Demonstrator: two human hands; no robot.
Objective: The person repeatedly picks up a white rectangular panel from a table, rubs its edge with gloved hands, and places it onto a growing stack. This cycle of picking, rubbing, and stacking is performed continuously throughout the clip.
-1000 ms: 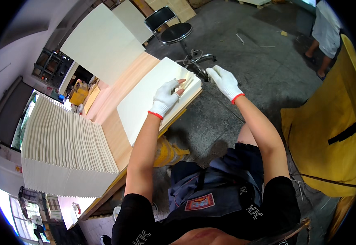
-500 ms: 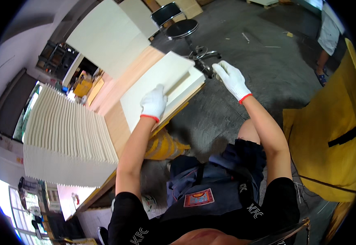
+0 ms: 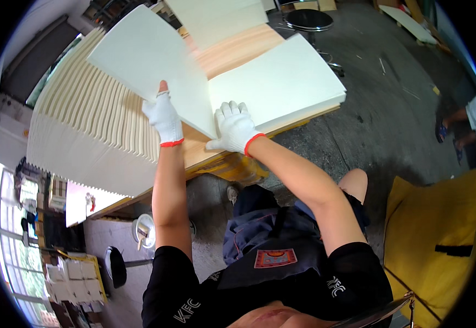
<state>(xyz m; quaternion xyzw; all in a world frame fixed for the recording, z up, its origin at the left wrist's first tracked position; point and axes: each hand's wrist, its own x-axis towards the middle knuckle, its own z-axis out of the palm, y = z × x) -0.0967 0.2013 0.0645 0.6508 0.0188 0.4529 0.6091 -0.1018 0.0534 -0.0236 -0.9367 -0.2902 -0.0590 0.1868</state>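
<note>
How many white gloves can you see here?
2. One glove is on the left hand, at the lower edge of the raised white board; the other is on the right hand, by the left end of the flat white stack.

Tilted white board (image 3: 145, 54) in left fingers (image 3: 163, 87), right fingers (image 3: 226, 109) alongside

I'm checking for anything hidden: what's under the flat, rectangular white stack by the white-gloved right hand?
Pale wooden tabletop shows beyond the flat white stack and below its near edge. What lies directly beneath is covered and cannot be seen.
</note>
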